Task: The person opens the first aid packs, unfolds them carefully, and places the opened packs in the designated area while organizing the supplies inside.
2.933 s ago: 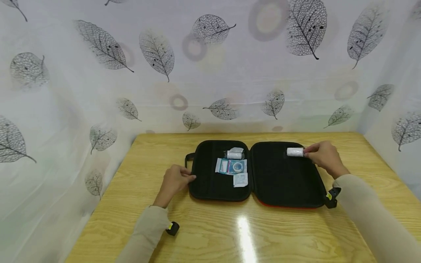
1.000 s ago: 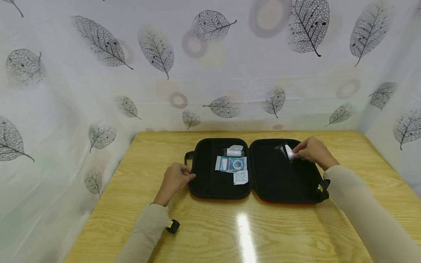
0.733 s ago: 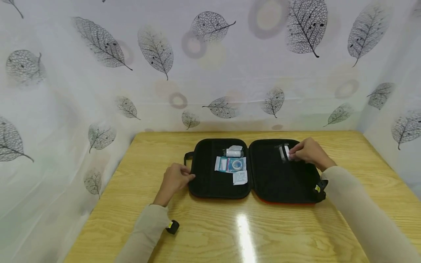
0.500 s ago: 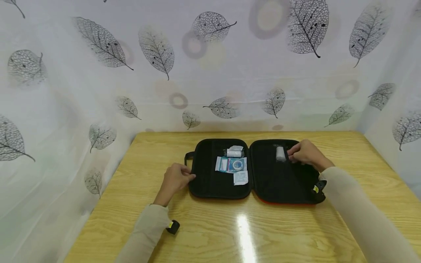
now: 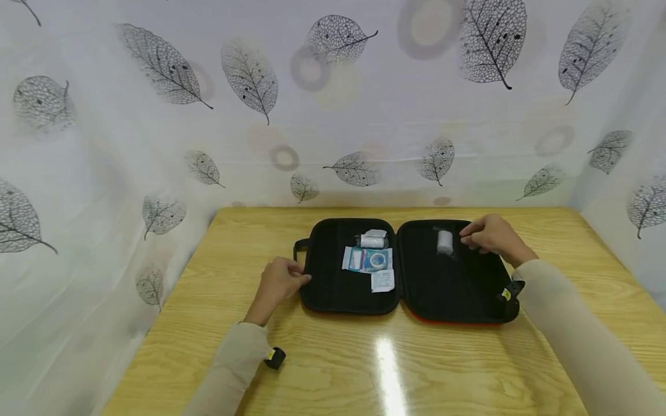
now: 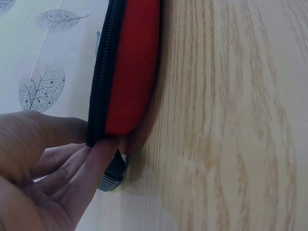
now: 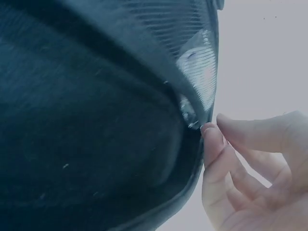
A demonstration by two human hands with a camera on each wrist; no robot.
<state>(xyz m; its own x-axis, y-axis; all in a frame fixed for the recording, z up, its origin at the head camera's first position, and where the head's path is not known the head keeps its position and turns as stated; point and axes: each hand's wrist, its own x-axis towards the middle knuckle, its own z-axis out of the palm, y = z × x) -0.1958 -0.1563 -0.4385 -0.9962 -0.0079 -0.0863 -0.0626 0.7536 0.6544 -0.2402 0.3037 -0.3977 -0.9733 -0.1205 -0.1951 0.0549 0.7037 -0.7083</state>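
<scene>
A black-lined zip case (image 5: 452,294) with a red shell lies open on the table. My left hand (image 5: 279,283) pinches its left rim beside the handle; the left wrist view shows thumb and fingers on the zipper edge (image 6: 101,96). In the right half, a white bandage roll (image 5: 444,242) in clear wrap stands behind a mesh pocket (image 7: 163,29). Just right of the roll is my right hand (image 5: 491,237), its thumb and forefinger close together with nothing between them. The right wrist view has the fingertips right at the pocket's edge, near the wrap's end.
The case's left half holds another wrapped white roll (image 5: 372,241), a blue-and-white packet (image 5: 367,259) and a small white sachet (image 5: 383,281). A black handle (image 5: 299,247) sticks out at left. Behind the wooden table (image 5: 322,370) hangs a leaf-print curtain (image 5: 333,115).
My right hand has turned the bandage roll upright, moved it left behind the mesh, let go and drawn back slightly to the right. The left hand has stayed on the rim.
</scene>
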